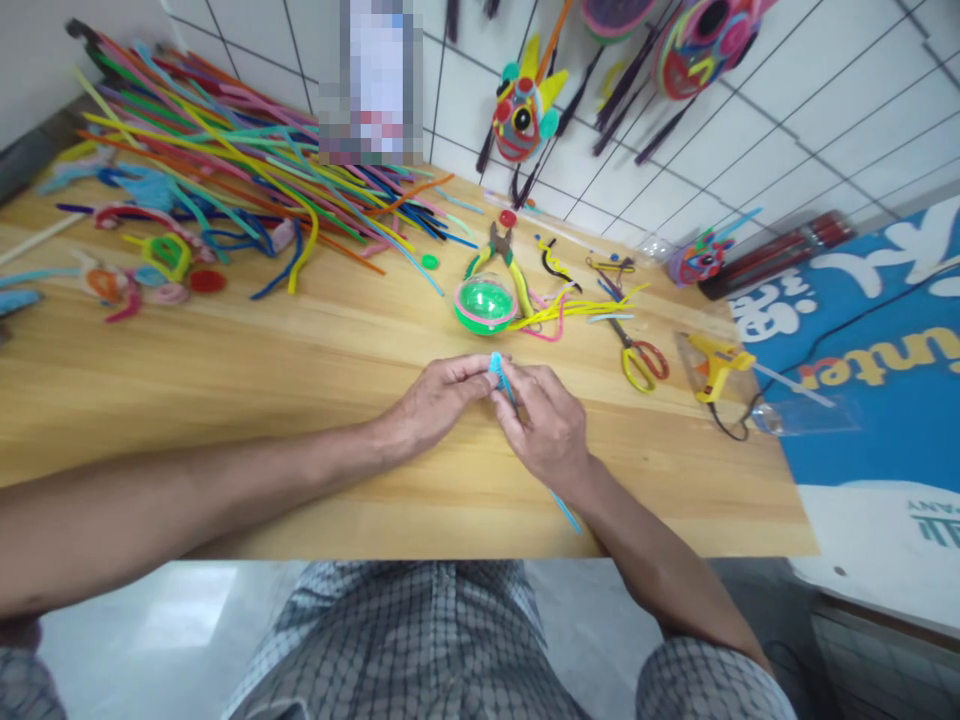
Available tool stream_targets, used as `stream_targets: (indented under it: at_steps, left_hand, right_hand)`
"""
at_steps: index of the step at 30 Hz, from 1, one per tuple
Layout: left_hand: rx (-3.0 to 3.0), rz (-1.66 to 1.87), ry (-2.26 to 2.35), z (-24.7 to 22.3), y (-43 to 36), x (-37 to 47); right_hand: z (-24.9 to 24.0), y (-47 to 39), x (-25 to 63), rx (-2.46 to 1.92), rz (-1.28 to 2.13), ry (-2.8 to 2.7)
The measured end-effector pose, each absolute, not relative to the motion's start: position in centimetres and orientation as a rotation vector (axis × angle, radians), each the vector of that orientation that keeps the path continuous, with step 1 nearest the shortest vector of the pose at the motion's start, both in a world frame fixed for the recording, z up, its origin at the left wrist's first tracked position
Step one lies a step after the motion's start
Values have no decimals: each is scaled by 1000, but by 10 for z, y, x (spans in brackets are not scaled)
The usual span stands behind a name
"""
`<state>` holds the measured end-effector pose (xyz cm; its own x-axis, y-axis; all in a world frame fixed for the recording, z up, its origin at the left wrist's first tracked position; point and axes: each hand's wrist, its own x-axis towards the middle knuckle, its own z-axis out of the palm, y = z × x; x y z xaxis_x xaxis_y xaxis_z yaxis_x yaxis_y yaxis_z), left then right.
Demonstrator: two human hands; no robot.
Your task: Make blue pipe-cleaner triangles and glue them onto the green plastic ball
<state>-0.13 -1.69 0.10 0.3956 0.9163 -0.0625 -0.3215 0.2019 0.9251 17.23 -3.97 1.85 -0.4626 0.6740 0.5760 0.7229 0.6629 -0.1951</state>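
Between my fingertips is a light blue pipe cleaner (496,368), coiled tightly at one end. Its loose tail passes under my right hand and comes out below the wrist. My left hand (450,395) pinches the coil from the left with thumb and forefinger. From the other side, my right hand (546,415) is closed on the same pipe cleaner, its fingers curled. Just beyond the hands sits a shiny green bowl-shaped piece (486,305) with a pink rim. Behind it lie pliers (501,255) with green and yellow handles.
A heap of colourful pipe cleaners (247,140) covers the back left. Scissors (637,350) and a yellow glue gun (718,365) lie at right. Yellow pipe cleaners (577,308) rest beside the green piece. Decorated masks (525,115) hang against the tiled wall.
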Motion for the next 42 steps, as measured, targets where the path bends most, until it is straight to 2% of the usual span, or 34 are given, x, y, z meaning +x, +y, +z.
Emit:
stream_targets:
  at_steps: [17,42]
  left_hand:
    - [1210,973,795,3,-14,-7]
    - [1097,881,692,0,-3,-11]
  right_hand:
    - [21,-39,176,-1077,-68,-2260]
    - [26,-34,185,-987,112,-2244]
